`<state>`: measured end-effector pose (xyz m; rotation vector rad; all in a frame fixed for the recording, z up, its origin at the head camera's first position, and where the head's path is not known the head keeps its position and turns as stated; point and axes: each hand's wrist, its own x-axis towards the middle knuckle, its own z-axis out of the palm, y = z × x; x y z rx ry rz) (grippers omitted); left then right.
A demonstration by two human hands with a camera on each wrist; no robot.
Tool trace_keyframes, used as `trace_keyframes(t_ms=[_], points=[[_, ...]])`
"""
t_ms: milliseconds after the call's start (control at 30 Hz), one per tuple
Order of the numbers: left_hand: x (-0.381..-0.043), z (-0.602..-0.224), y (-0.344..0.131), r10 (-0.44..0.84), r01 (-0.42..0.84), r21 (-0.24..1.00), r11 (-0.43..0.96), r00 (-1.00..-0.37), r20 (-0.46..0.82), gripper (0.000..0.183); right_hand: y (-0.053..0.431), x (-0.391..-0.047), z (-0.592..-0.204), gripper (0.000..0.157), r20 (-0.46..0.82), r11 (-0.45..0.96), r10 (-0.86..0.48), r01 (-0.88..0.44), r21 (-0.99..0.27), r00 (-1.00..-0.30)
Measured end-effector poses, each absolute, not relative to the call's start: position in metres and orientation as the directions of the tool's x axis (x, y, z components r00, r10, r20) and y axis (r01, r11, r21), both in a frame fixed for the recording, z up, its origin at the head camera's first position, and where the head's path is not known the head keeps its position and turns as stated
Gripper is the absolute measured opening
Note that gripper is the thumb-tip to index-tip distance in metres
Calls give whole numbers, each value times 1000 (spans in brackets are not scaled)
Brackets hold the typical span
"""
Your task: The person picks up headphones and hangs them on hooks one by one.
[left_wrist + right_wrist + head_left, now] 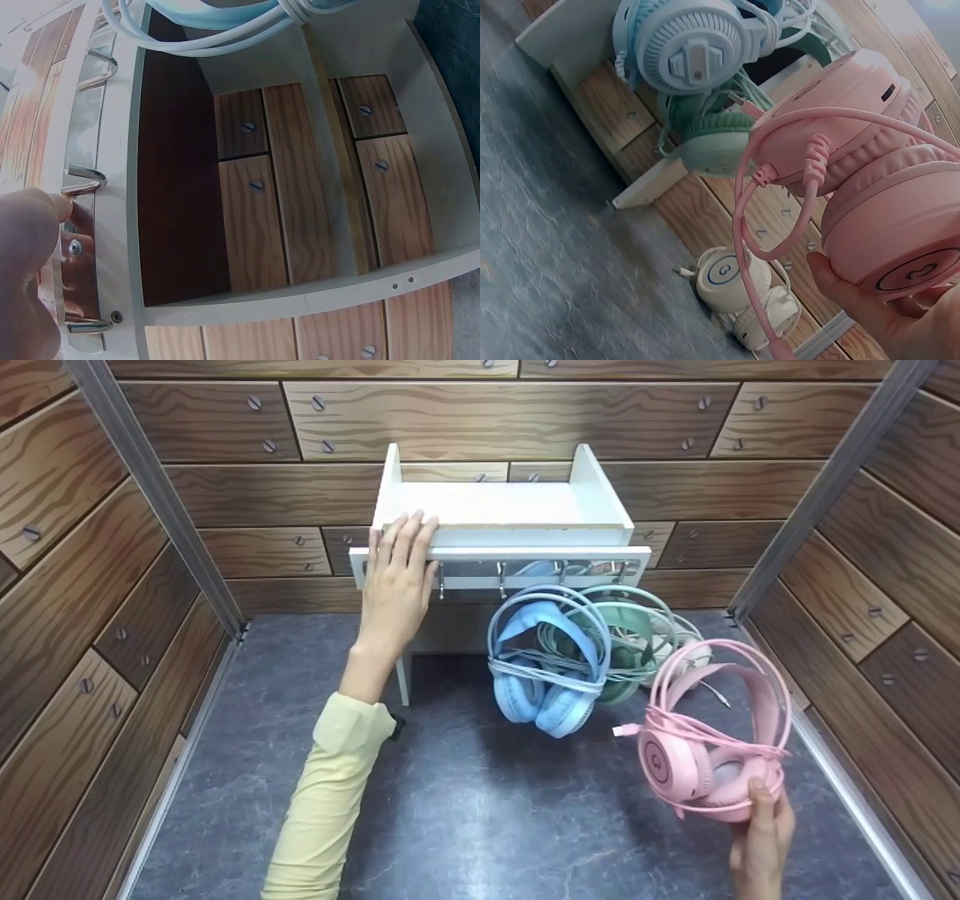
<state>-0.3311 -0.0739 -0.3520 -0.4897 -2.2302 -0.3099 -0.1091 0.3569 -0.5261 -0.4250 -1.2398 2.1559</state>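
A white shelf rack with a row of metal hooks stands against the back wall. My left hand rests on its left front rail, fingers laid straight over the top. In the left wrist view, the thumb is beside the hooks. Pink headphones, their cable wound round them, are held by an ear cup in my right hand, right of the rack. Blue headphones hang at the rack's right half. Green headphones are behind the blue pair, partly hidden.
White headphones lie on the dark floor at the back right, mostly covered in the head view. Wood-patterned walls close in the back and both sides, with metal strips along their edges.
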Motion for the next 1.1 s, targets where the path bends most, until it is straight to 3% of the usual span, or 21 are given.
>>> trace_keyframes(t_ms=[633, 1100], points=[[-331, -352, -74, 239, 456, 81, 886, -601, 763, 54, 327, -104, -509, 38, 149, -324, 604, -412, -852, -783], [-330, -352, -74, 233, 452, 91, 887, -611, 757, 52, 311, -104, -497, 50, 230, -321, 539, -451, -833, -810]])
